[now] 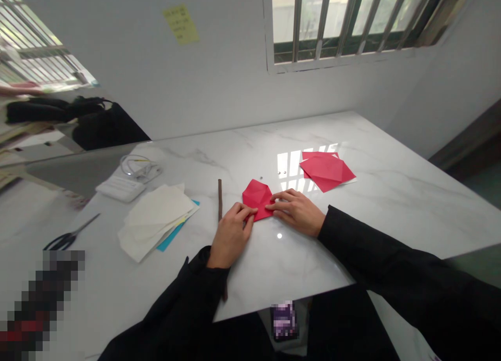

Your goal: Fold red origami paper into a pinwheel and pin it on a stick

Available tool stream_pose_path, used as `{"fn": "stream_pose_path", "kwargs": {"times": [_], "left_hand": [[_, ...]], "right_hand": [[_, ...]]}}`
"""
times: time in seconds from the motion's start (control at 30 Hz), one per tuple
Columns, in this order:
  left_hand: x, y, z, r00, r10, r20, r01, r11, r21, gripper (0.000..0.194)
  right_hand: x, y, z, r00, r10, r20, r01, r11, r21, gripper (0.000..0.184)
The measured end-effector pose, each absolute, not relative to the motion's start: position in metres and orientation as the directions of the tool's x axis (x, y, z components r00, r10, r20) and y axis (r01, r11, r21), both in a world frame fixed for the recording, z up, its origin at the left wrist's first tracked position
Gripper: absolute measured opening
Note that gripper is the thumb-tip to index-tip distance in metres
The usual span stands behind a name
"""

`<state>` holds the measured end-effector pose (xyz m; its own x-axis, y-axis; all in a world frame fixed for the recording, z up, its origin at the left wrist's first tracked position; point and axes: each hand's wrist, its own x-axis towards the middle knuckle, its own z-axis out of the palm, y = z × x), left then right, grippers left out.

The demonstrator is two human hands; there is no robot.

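A folded piece of red paper, creased on its upper half, lies on the marble-patterned table. My left hand grips its lower left edge, fingers and thumb closed together on the paper. At its right edge my right hand holds the paper, fingertips pressed onto it. My fingers cover parts of both sides and the lower edge. A thin brown stick lies just left of the paper, its middle hidden beneath my left hand and forearm.
Red paper sheets lie to the right. White papers sit on the left over a blue sheet. Scissors, a white box and a coiled cable are farther left. The table's front edge is close to me.
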<state>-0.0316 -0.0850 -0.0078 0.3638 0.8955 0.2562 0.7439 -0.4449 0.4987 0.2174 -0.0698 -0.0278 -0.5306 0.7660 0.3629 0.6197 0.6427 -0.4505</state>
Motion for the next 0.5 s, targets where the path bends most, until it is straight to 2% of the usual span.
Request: {"fn": "stream_pose_path", "kwargs": {"times": [0.27,0.5], "left_hand": [[-0.046,-0.085,-0.011,0.424,0.877,0.227,0.773,-0.481,0.414,0.027],[-0.051,-0.085,-0.012,0.427,0.888,0.172,0.822,-0.461,0.335,0.034]], "right_hand": [[0.215,-0.069,-0.028,-0.516,0.771,0.373,0.612,0.637,-0.469,0.029],[0.218,-0.068,-0.027,-0.519,0.779,0.351,0.616,0.626,-0.479,0.036]]}}
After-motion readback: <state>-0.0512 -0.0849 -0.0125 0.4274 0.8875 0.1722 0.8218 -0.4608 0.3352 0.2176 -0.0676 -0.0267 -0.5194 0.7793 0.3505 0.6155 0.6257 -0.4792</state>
